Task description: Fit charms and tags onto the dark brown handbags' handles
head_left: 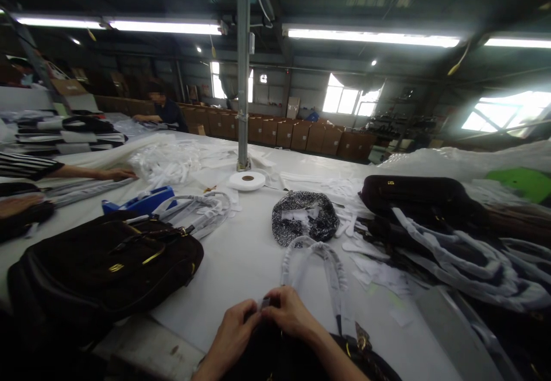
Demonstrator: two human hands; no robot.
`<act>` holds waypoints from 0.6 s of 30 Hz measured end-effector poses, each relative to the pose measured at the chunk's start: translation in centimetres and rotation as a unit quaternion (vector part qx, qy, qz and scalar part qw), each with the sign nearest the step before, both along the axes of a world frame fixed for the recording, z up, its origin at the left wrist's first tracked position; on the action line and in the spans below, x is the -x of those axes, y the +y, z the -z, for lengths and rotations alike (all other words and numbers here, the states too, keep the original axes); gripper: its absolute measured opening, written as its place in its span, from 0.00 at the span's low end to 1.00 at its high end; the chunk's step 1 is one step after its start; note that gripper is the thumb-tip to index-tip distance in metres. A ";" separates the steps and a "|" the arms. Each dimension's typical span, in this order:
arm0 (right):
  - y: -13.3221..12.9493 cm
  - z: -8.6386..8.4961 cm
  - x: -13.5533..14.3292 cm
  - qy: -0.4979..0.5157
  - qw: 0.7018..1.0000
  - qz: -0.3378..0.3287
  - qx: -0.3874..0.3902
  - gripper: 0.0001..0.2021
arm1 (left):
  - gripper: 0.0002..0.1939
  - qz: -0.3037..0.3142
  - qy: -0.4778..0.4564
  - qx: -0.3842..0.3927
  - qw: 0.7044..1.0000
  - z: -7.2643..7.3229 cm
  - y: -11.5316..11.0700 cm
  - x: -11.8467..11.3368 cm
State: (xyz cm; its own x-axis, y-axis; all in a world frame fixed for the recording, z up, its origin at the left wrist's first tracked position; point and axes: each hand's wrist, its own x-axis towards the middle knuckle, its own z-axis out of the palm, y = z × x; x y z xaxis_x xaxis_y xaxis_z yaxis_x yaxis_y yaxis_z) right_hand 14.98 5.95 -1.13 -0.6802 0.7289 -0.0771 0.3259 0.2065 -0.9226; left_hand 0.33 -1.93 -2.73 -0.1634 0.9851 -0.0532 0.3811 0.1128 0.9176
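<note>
A dark handbag [267, 352] lies at the bottom of the view, close to my body and mostly in shadow. My left hand [232, 332] and my right hand [290, 315] meet at its upper edge, fingertips pinched together. Between them shows a small pale strip [262, 303], partly covered by my fingers; its exact kind is unclear. Just beyond my right hand stands a looped bag handle [338, 263] in white wrapping. A brown bow-like trim with gold metal [364, 337] sits on the bag's right side.
Left lies another dark bag [107, 260], with a blue tape dispenser [142, 202] behind it. A white tape roll [247, 181] stands by a metal post [243, 82]. A speckled fabric ring [282, 220] holds paper scraps. More bags [413, 194] are right. A co-worker's striped sleeve [26, 166] reaches in left.
</note>
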 end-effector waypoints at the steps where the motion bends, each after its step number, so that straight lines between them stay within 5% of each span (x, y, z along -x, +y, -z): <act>1: 0.0 0.0 0.0 0.000 1.000 0.005 -0.002 0.07 | 0.12 0.012 -0.008 0.001 1.000 -0.1 0.0 0.0; 4: 0.0 0.1 0.0 -0.002 1.000 0.016 -0.005 0.08 | 0.09 0.038 -0.026 0.006 0.999 -0.3 0.0 0.1; 12: -0.4 -0.5 -0.2 -0.023 0.999 0.024 -0.032 0.07 | 0.09 -0.018 -0.050 -0.005 0.999 1.3 0.1 -0.3; 18: -0.5 -0.9 0.0 -0.045 0.996 0.041 -0.059 0.08 | 0.12 -0.020 -0.080 -0.004 0.997 0.9 -0.2 -0.7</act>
